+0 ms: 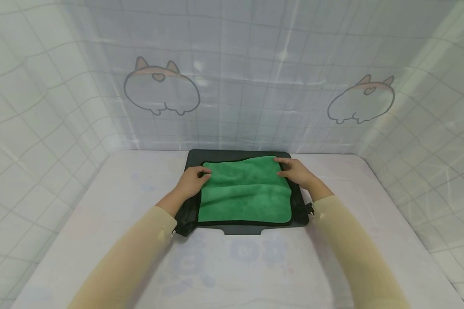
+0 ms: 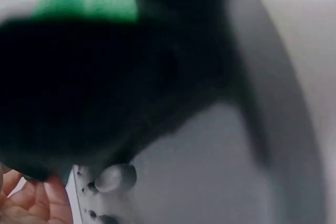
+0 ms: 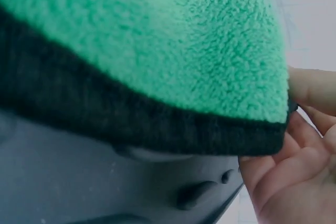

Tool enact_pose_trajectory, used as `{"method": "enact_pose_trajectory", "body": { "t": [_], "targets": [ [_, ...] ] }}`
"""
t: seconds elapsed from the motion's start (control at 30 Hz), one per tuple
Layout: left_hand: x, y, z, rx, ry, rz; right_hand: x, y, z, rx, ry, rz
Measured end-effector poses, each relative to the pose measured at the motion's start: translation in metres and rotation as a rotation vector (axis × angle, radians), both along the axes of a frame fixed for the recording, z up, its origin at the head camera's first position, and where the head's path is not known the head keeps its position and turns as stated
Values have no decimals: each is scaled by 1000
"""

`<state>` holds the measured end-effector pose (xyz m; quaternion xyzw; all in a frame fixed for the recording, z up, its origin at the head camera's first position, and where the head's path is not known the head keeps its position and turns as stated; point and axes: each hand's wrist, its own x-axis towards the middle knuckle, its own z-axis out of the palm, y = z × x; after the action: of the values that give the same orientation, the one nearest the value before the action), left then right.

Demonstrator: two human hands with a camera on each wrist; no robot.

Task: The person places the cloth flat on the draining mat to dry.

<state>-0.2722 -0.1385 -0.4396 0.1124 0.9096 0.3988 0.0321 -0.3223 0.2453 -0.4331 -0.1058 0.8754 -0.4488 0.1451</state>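
Observation:
A green fleecy towel (image 1: 244, 197) with a black border lies spread over a dark grey plastic board (image 1: 236, 155). My left hand (image 1: 189, 182) pinches the towel's left side near its far corner. On the opposite side, my right hand (image 1: 297, 172) holds the far right corner between thumb and fingers. In the right wrist view the towel's black border (image 3: 152, 121) stands raised above the board, and the right hand (image 3: 299, 166) is at its corner. Dark, blurred fabric fills much of the left wrist view, with the left hand's fingers (image 2: 39, 203) at lower left.
Rounded bumps (image 2: 115, 177) stud the board's surface, and a tab (image 1: 242, 231) juts from its front edge. Pale printed cloth (image 1: 232, 274) covers the table. Close behind the board rises a grid-patterned curtain (image 1: 236, 107), with similar walls on both sides.

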Motion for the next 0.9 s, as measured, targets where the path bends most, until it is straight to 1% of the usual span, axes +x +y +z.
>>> {"method": "enact_pose_trajectory", "body": {
  "t": [0.17, 0.3, 0.43, 0.5, 0.6, 0.73, 0.83, 0.9],
  "targets": [
    [-6, 0, -1, 7, 41, 6, 5, 2, 3, 16, 26, -31],
    [-13, 1, 3, -9, 64, 8, 7, 4, 8, 29, 50, -43],
    [-21, 3, 7, -89, 94, -5, 7, 6, 12, 53, 76, -15],
    [-25, 4, 8, -131, 92, -19, 7, 7, 14, 68, 84, -2],
    [-28, 5, 10, -192, 49, -53, 7, 7, 16, 79, 87, 7],
    [-31, 8, 10, -254, -41, -99, 5, 5, 12, 87, 86, 1],
    [-33, 11, 8, -295, -90, -115, 1, 3, 7, 114, 82, 0],
    [-33, 12, 7, -317, -104, -123, -2, 1, 4, 138, 78, -1]
  ]
}}
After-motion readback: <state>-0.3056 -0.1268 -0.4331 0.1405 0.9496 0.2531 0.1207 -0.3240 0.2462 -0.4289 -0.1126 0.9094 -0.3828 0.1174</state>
